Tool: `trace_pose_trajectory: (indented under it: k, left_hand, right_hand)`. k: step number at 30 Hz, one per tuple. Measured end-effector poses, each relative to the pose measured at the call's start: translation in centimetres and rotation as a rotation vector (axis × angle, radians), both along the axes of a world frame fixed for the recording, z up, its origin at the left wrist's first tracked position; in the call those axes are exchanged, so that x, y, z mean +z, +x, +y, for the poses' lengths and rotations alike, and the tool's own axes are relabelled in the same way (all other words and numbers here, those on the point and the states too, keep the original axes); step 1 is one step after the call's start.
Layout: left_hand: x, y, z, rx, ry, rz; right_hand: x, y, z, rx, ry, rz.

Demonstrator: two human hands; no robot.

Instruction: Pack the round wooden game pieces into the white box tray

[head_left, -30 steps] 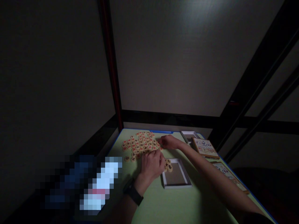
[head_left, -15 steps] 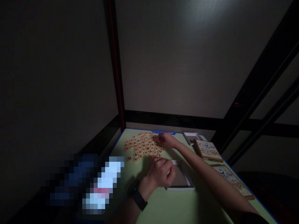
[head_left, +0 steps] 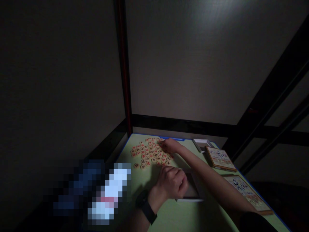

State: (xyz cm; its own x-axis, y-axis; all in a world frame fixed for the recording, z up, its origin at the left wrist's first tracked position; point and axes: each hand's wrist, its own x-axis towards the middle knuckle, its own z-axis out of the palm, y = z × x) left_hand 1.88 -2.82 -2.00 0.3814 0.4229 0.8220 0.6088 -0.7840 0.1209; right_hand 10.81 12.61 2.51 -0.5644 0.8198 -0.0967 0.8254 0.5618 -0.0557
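Note:
Round pale Chinese chess pieces (head_left: 147, 154) with red and black characters lie spread face up over the far left of the green table (head_left: 166, 217). My right hand (head_left: 171, 145) reaches to the right edge of the spread, fingertips pinched down at a chess piece there, which they mostly cover. Nearer to me, my left hand (head_left: 172, 183) is closed in a fist above the left side of an open shallow box (head_left: 193, 190), hiding part of it. A pale piece showed in this fist a moment ago; the fingers now cover it.
Two boxes with printed lids, one (head_left: 220, 158) farther off and one (head_left: 246, 193) nearer, lie along the right edge. Behind them stands another open shallow box tray (head_left: 202, 145). Walls (head_left: 181, 71) rise close behind and left of the table. A pixelated patch covers the lower left.
The whole view has shifted slightly, so the table sits farther right. My left fist has turned a little, hiding the pale piece. My right hand stays at the pieces, fingertips slightly farther left among them.

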Motion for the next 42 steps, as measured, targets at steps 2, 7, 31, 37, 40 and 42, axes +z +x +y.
trace_pose_trajectory:
  k: [2, 7, 31, 37, 40, 42]
  left_hand:
    - [0.0, 0.0, 0.0, 0.001, 0.010, -0.001]
    - [0.0, 0.0, 0.1, 0.001, 0.010, 0.013]
    - [-0.3, -0.1, 0.0, -0.014, -0.045, 0.069]
    - [-0.6, -0.1, 0.2, 0.014, -0.023, 0.058]
    - [-0.5, -0.2, 0.3, 0.022, -0.012, 0.036]
    - [-0.4, -0.3, 0.4, 0.046, -0.012, 0.010]
  right_hand:
    - [0.0, -0.1, 0.0, 0.010, -0.011, -0.004]
    - [-0.5, -0.2, -0.1, 0.006, 0.005, 0.003]
    - [0.3, 2.9, -5.0, 0.311, -0.010, 0.069]
    - [0.0, 2.8, -5.1, 0.290, 0.004, 0.069]
    - [-0.1, 2.7, -5.2, 0.258, 0.029, 0.018]
    - [-0.2, 2.7, -5.3, 0.260, 0.047, -0.006]
